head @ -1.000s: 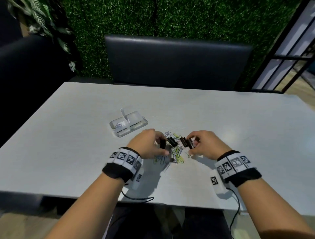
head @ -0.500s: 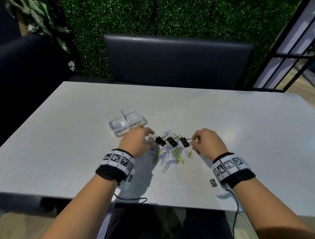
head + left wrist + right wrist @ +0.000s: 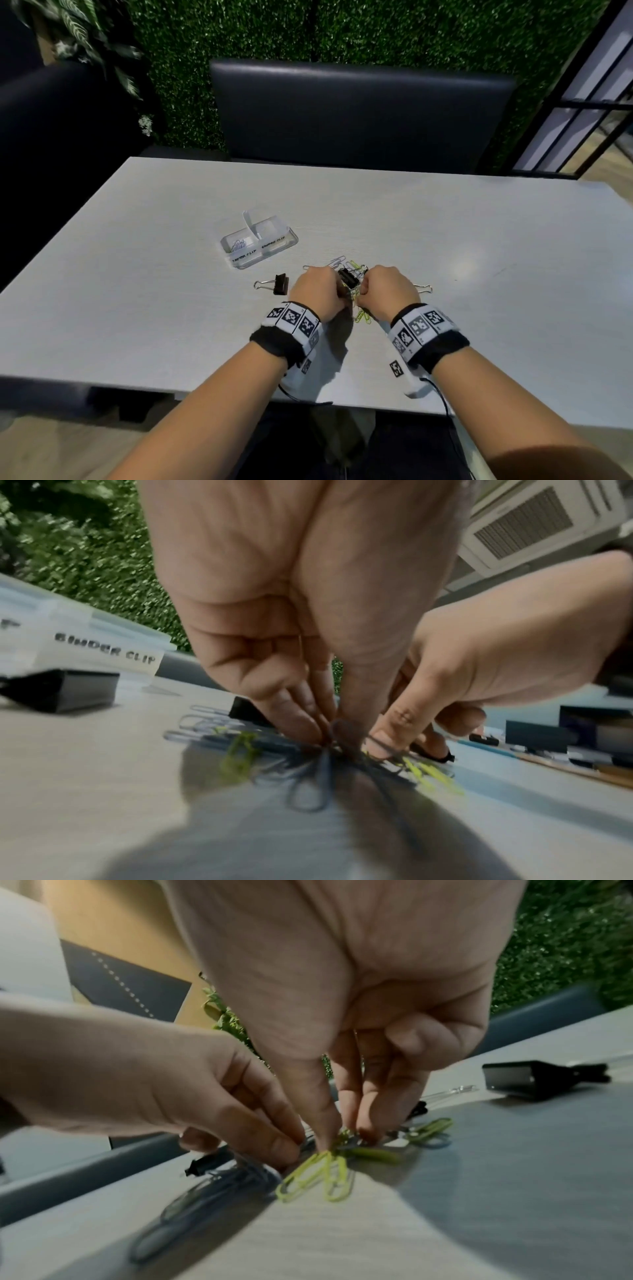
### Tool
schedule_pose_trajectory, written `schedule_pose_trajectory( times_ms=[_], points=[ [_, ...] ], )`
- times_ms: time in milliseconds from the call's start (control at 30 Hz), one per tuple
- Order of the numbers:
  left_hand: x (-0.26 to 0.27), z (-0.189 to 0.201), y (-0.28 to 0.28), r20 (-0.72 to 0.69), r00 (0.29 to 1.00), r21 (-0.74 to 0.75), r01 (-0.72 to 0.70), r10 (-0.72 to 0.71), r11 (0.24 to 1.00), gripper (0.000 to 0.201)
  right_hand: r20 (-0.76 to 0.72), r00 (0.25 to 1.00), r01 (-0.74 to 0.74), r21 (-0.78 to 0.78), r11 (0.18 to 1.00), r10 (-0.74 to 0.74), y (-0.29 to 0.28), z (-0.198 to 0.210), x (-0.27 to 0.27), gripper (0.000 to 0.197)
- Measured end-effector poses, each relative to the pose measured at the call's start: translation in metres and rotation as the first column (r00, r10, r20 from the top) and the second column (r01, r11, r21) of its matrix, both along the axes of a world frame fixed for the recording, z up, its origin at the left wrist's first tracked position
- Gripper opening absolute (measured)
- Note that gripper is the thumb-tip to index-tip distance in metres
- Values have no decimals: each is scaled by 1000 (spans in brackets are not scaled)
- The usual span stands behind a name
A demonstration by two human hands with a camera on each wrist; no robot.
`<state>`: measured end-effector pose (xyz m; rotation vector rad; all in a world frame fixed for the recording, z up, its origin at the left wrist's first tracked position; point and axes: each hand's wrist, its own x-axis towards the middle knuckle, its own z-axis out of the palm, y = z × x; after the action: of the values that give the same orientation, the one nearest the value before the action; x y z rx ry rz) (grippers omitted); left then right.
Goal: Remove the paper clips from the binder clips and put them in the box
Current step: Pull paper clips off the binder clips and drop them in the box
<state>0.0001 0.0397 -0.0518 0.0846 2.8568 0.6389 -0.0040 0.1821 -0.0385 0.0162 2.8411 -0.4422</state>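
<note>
Both hands work at the middle of the white table (image 3: 137,308), knuckles almost touching, over a heap of paper clips (image 3: 356,274).

Left hand (image 3: 317,296): fingers curled downward, thumb and fingertips (image 3: 291,718) pinching a bunch of grey-blue paper clips (image 3: 308,785) that fans out onto the tabletop below the pinch.

Right hand (image 3: 387,291): fingers curled downward, thumb and index fingertip pinching a bunch of yellow-green paper clips (image 3: 318,1175). The loops of this bunch rest on the table under the thumb.

A black binder clip (image 3: 348,278) lies in the heap between the two hands, just beyond the fingertips. Whether either pinched bunch is still clamped in a binder clip cannot be told; the contact point is blurred and covered by the fingers.

A second black binder clip (image 3: 281,283), wire handles pointing left, lies apart on the table to the left of the left hand. The silver wire handle of a third binder clip (image 3: 423,287) shows just right of the right hand.

The clear plastic box (image 3: 291,240) stands beyond and to the left of the hands. It has two compartments with labels; the right one reads BINDER CLIP. The left compartment holds a few paper clips.
</note>
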Motion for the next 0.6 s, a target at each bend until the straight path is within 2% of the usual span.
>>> schedule_pose_trajectory(
  times_ms=[67,233,400,533,600],
  points=[
    [1,2,1,22,999,40,-25,24,999,18,7,1000,24,-43,999,-24,2,0,1,5],
    [2,2,2,94,994,133,-64,52,989,20,10,998,71,-133,989,-70,7,2,5,17],
    [4,2,1,86,996,166,-52,38,985,13,35,993,117,-223,968,-112,17,2,8,8],
    [1,5,-9,84,993,255,-104,85,961,12,46,987,162,-356,920,-156,28,7,6,17],
    [0,7,-17,100,990,341,-132,103,931,10,39,981,186,-443,877,-189,30,12,4,13]
  ],
)
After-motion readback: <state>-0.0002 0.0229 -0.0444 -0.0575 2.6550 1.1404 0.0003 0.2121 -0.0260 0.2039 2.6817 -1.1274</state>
